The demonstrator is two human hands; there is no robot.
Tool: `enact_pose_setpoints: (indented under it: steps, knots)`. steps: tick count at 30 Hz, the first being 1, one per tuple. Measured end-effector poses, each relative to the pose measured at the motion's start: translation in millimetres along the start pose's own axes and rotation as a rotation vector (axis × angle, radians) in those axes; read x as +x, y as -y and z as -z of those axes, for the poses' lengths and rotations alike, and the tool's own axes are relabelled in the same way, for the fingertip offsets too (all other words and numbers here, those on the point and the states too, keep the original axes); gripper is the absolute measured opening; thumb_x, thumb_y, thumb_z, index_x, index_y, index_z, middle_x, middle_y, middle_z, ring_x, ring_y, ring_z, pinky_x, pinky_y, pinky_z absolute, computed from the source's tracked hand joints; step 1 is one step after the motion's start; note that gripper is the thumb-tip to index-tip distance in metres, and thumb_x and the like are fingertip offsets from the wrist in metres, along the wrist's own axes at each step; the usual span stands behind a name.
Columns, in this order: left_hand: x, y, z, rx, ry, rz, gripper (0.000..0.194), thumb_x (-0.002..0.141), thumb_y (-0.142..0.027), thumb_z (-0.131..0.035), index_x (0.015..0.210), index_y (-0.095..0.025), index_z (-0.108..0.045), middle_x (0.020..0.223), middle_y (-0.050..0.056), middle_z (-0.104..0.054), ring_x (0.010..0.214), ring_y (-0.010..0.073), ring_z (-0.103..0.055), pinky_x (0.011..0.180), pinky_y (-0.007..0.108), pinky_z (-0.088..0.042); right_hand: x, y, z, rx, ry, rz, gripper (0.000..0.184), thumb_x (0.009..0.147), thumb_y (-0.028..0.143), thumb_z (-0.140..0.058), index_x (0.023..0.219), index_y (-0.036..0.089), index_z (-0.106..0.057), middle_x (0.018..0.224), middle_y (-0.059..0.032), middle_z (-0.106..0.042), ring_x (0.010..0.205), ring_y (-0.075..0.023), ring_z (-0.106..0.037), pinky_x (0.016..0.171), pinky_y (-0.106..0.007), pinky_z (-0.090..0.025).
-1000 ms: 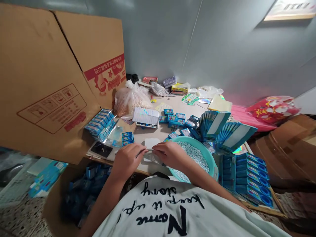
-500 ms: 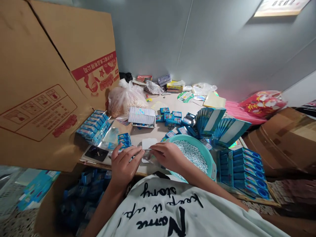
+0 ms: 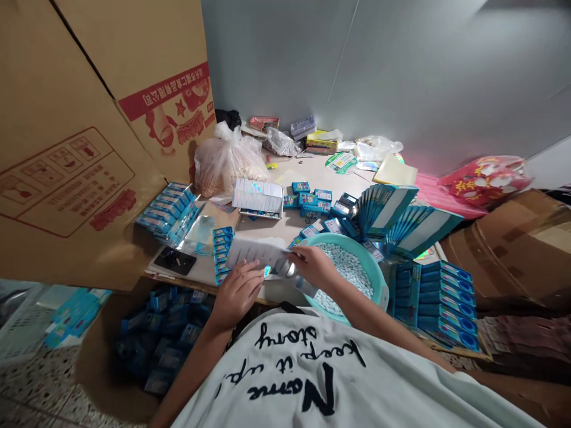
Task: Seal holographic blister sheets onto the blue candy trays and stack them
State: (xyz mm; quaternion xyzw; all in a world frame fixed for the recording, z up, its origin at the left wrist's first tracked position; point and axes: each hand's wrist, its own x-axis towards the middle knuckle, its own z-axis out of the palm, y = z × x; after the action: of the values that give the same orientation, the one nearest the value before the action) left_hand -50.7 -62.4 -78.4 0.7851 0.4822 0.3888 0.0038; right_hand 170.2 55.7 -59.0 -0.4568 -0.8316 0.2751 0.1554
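Note:
A white printed sheet (image 3: 256, 252), seemingly a strip of stickers or cards, is tilted up between my hands. My left hand (image 3: 238, 292) is closed on its lower edge, with the fingers together. My right hand (image 3: 314, 267) pinches by the sheet's right end, and shiny clear plastic (image 3: 289, 268) hangs under those fingers. Its exact shape is blurred. Beneath my right forearm stands a turquoise basin (image 3: 380, 279) holding small pale blue candies (image 3: 345, 270). Left of the sheet lies a row of small blue boxes (image 3: 222, 249).
A white tray of cards (image 3: 259, 199) and loose blue boxes (image 3: 314, 202) sit farther back. Fanned blue cartons (image 3: 386, 208) and stacked boxes (image 3: 448, 306) stand right. A tall cardboard box (image 3: 102, 148) walls the left. A phone (image 3: 175, 260) lies near the table edge.
The white sheet now stands raised between my hands, where a small white piece and clear plastic showed before. My right hand has shifted slightly right and up. More of the blue box row is uncovered.

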Motion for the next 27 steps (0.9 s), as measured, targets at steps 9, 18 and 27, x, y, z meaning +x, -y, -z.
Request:
enact_pose_setpoints:
  steps: [9, 18, 27]
  knots:
    - [-53.8, 29.4, -18.0, -0.35, -0.544, 1.025, 0.023, 0.079, -0.038, -0.07, 0.083, -0.019, -0.059, 0.08, 0.005, -0.073, 0.076, 0.0191, -0.071, 0.074, 0.033, -0.059, -31.3, -120.8, -37.1, -0.136, -0.261, -0.543, 0.05, 0.088, 0.029, -0.045, 0.127, 0.001, -0.056, 0.111, -0.0247, -0.066, 0.097, -0.0315, -0.061, 0.079, -0.039, -0.045]
    - [-58.7, 74.9, 2.6, -0.564, -0.471, 1.146, 0.045, 0.072, -0.037, -0.072, 0.075, -0.025, -0.028, 0.081, 0.001, -0.071, 0.081, 0.0169, -0.071, 0.08, 0.033, -0.057, 15.9, 1.5, -85.4, 0.36, 0.04, 0.138, 0.067, 0.088, 0.042, -0.061, 0.148, 0.022, -0.037, 0.144, -0.0166, -0.049, 0.133, -0.0289, -0.044, 0.107, -0.048, -0.038]
    - [-72.0, 128.8, -6.7, -0.611, -0.163, 1.181, 0.05, 0.073, -0.041, -0.072, 0.068, -0.024, -0.026, 0.078, 0.001, -0.072, 0.076, 0.0172, -0.069, 0.073, 0.03, -0.055, 77.1, 34.1, -199.5, 1.108, 0.187, -0.336, 0.042, 0.069, 0.056, -0.074, 0.075, 0.015, -0.068, 0.068, -0.0022, -0.065, 0.064, -0.0136, -0.056, 0.064, -0.029, -0.047]
